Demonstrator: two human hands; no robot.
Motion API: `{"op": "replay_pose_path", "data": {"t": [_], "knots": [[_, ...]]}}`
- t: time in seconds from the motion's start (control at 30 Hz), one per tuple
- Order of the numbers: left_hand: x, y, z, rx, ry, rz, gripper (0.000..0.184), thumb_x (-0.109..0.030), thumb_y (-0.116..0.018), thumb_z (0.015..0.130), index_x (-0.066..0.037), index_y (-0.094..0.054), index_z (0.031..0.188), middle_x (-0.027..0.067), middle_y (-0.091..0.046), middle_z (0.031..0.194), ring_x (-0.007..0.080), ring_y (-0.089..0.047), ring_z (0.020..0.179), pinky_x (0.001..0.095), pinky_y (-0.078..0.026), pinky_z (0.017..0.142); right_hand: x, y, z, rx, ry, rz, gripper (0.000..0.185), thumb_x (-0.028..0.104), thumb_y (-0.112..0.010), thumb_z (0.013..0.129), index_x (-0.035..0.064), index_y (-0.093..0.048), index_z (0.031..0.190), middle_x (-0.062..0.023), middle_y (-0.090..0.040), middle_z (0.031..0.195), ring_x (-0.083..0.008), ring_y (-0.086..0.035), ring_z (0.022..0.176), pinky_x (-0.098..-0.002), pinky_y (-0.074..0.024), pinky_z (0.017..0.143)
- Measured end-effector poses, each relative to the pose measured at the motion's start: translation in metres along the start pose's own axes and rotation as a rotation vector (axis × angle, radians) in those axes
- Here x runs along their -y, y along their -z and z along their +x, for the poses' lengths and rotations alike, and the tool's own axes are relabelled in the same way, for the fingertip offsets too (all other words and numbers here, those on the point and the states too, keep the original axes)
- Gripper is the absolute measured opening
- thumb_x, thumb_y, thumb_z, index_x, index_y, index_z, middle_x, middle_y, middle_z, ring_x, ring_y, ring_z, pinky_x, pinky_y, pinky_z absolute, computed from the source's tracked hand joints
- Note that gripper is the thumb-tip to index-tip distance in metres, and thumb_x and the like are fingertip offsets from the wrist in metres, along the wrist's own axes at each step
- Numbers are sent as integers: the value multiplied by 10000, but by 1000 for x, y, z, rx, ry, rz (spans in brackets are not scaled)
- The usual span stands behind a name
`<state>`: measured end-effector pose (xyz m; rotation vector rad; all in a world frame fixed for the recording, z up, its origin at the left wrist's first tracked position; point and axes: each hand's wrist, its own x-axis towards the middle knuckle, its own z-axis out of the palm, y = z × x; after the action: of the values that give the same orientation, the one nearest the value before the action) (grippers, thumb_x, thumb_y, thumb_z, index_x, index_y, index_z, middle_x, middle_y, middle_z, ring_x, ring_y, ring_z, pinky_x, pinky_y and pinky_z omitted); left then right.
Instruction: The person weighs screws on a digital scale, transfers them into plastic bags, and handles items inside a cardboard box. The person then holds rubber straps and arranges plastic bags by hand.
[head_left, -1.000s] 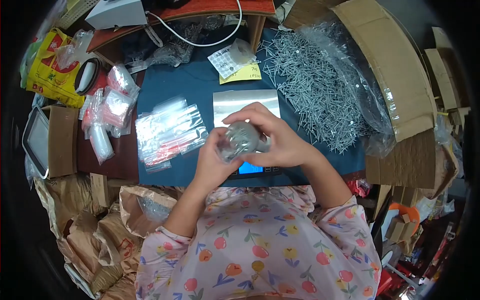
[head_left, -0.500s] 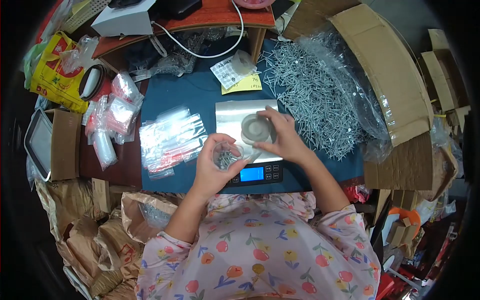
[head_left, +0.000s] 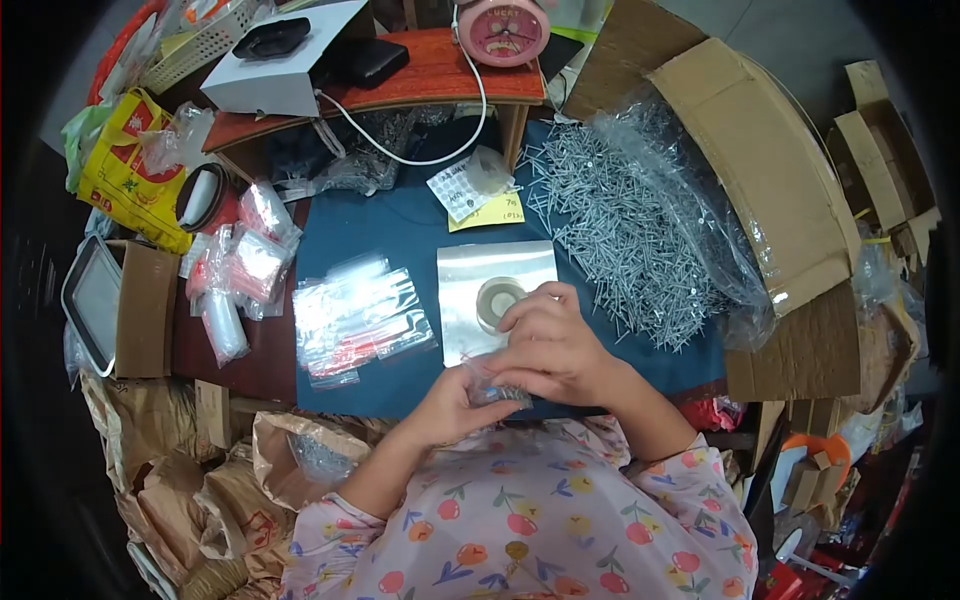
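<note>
Left hand (head_left: pixel 448 407) grips clear bag (head_left: pixel 487 393) of screws (head_left: pixel 513 394); right hand (head_left: pixel 562 352) curled over it, grip unclear. Probably closing it; next needs a firm seal.

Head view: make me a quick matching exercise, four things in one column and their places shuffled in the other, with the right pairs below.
Things:
1. Clear container
2. Round tub
3. Heap of fasteners
4. Pink clock

Places:
A. On the raised shelf
B. In the left hand
C. On the metal plate
D. Right of the plate in the picture

Right pairs: 1-B, 2-C, 3-D, 4-A.
</note>
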<state>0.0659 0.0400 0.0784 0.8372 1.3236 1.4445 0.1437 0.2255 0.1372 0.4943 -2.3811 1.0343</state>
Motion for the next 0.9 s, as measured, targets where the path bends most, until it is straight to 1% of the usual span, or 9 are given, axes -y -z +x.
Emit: {"op": "replay_pose_path", "data": {"t": [0.07, 0.1, 0.17, 0.27, 0.4, 0.5, 0.6, 0.7, 0.9], "knots": [[6, -4, 0, -73, -19, -19, 372, -49, -682, 810, 30, -580, 1158, 104, -620, 1104, 126, -565, 1019, 279, -450, 881, 3, 1, 0, -100, -185, 89, 279, 164, -733, 740, 114, -638, 998, -30, -591, 876, -236, -557, 911, -370, -375, 881], [5, 0, 2, -96, -117, 195, 326, -49, -665, 818, 29, -601, 1128, 94, -636, 1090, 126, -585, 982, 276, -464, 847, 1, 3, -2, -102, -224, 88, 257, 161, -730, 743, 109, -636, 977, -31, -594, 865, -237, -559, 895, -360, -382, 852], [2, -1, -1, -149, -41, 99, 327, -50, -665, 815, 25, -603, 1127, 93, -646, 1071, 136, -601, 959, 277, -473, 830, -5, 7, -9, -106, -304, 84, 216, 155, -725, 750, 99, -632, 936, -33, -599, 843, -239, -562, 865, -341, -396, 795], [6, -2, -3, -175, -60, 131, 318, -49, -664, 814, 22, -603, 1119, 104, -659, 1038, 148, -620, 927, 273, -480, 810, -10, 9, -19, 21, -275, 23, 186, 146, -718, 757, 86, -614, 900, -43, -604, 844, -231, -568, 825, -343, -382, 739], [-9, -7, -2, -227, -96, 217, 310, -48, -689, 797, 4, -615, 1093, 112, -672, 1011, 143, -626, 927, 281, -491, 802, -6, 11, -18, 25, -165, -48, 107, 132, -689, 772, 105, -601, 829, -22, -591, 801, -207, -558, 739, -345, -374, 714], [-15, -15, -1, -359, -264, 94, 284, -38, -726, 757, -17, -644, 1028, 112, -681, 980, 154, -644, 915, 291, -504, 787, 3, 13, -16, 93, -82, -152, 94, 137, -681, 768, 117, -590, 778, -9, -551, 747, -196, -543, 700, -346, -378, 710], [-24, -2, -4, -320, -402, 409, 245, -27, -749, 719, -26, -667, 950, 115, -682, 974, 193, -662, 903, 300, -516, 768, 8, 8, -11, 142, -21, -138, 118, 154, -693, 752, 113, -582, 752, -7, -509, 710, -187, -532, 687, -350, -385, 710], [-34, -6, -8, -322, -320, 462, 177, 24, -728, 710, -14, -668, 872, 127, -679, 956, 211, -661, 901, 297, -510, 791, 11, 3, -10, 129, -16, -104, 140, 167, -702, 750, 106, -577, 742, -8, -503, 705, -180, -531, 688, -347, -388, 713], [-34, -10, -16, -284, -267, 457, 114, 21, -723, 709, -4, -658, 799, 123, -688, 876, 198, -675, 827, 285, -520, 722, 12, -8, -9, 118, 56, -68, 181, 178, -735, 735, 101, -575, 698, -4, -503, 678, -181, -510, 627, -328, -376, 680]]}}
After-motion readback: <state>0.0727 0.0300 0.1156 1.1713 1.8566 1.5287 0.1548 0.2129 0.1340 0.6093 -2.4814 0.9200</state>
